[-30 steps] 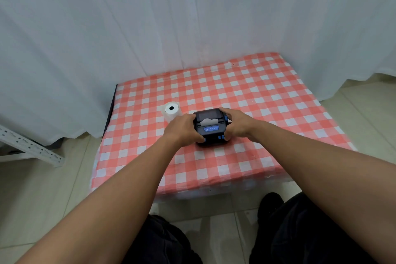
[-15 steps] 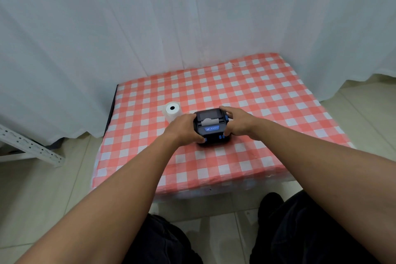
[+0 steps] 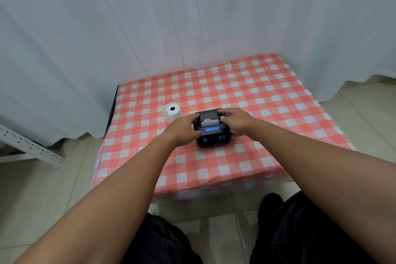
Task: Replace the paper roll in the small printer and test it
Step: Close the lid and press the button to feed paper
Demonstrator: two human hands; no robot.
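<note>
A small black printer [image 3: 212,130] with blue buttons and a blue label sits on the red-and-white checked table [image 3: 267,96]. A strip of white paper shows at its top slot. My left hand [image 3: 183,127] grips the printer's left side. My right hand [image 3: 235,121] holds its right side, with the fingers curled over the top rear edge of the lid. A white paper roll [image 3: 172,111] stands on end just left of the printer, behind my left hand and apart from it.
White curtains [image 3: 192,17] hang close behind and around the table. A white perforated metal frame [image 3: 27,146] lies on the tiled floor at the left. My dark-trousered legs [image 3: 300,231] are at the table's front edge.
Both hands stay on the printer. My right fingers have shifted up onto the lid's rear edge. The paper roll has not moved.
</note>
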